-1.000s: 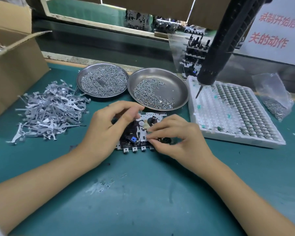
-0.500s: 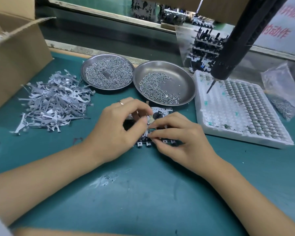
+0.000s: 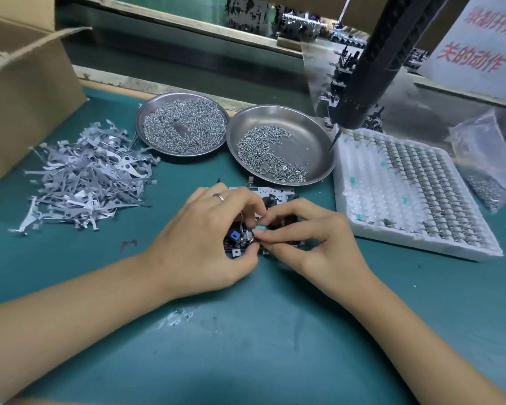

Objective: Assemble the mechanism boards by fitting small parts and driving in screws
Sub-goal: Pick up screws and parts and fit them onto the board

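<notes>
Both forearms come in from the near edge and meet over the mechanism board, which lies on the green mat just in front of the screw dish. Left hand curls round the board's left side, thumb under its near edge. Right hand has fingers bent, fingertips pinching a small part on the board; what part, can't tell.

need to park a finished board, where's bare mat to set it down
Bare mat lies near, between the forearms, and beyond the right hand, below the white tray. A smaller patch lies below the metal strips. Crowded: the two dishes, the board, the bag.
</notes>
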